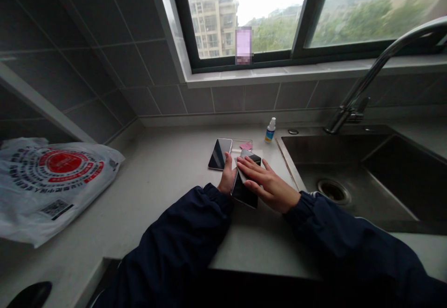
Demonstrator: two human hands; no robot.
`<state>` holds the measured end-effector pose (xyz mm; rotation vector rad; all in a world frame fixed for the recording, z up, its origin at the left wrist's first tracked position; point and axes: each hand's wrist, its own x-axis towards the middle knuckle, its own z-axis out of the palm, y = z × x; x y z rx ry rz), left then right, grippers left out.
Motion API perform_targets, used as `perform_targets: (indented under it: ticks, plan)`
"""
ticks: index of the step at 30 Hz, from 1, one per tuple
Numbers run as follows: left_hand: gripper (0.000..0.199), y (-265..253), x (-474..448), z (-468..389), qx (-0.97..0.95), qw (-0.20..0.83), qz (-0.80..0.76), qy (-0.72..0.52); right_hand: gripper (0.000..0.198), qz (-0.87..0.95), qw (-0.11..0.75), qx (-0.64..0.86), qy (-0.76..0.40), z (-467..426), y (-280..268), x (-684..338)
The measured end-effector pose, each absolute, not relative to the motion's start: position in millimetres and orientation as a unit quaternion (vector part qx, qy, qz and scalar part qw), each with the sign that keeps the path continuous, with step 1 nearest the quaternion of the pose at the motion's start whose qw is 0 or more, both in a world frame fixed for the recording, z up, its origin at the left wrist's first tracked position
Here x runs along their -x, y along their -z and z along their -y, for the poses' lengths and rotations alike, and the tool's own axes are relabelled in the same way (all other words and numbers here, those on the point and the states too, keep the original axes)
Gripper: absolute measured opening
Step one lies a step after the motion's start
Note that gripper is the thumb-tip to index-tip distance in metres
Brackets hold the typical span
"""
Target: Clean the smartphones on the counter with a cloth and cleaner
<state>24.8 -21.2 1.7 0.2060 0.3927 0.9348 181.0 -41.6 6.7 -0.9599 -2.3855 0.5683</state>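
Note:
My left hand (227,176) grips a dark-screened smartphone (244,193) by its left edge, thumb pointing up. My right hand (262,181) lies across that phone, fingers stretched out and pressing a small greyish cloth (241,171) against the screen; most of the cloth is hidden under the fingers. Just beyond my left thumb, a second smartphone (220,154) rests face up on the counter. Behind the held phone are a small pink piece (246,145) and a flat, clear-looking item, partly covered. A little white bottle (270,130) with a blue and yellow label stands upright near the sink.
The pale countertop (167,159) runs below a tiled wall and window. To the right is a steel sink (356,205) with a curved tap (366,75). A printed white plastic bag (59,173) lies at the left. A blurred pinkish item (243,45) appears at the window.

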Motion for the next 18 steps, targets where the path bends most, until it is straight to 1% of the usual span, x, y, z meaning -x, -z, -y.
perform_targets:
  ticks: [7, 11, 18]
  plan:
    - [0.078, -6.5, -24.6, 28.0, -0.110, 0.887, -0.182, -0.410, 0.059, 0.840, 0.269, 0.435, -0.182, 29.3, 3.9, -186.6]
    - [0.077, -11.2, -24.9, 29.8, -0.120, 0.887, -0.193, -0.401, 0.061, 0.823, 0.284, 0.460, -0.178, 25.5, 6.9, -189.2]
    - [0.060, -15.8, -21.6, 25.4, -0.159, 0.869, -0.222, -0.412, 0.062, 0.809, 0.288, 0.480, -0.179, 22.3, 8.6, -191.2]
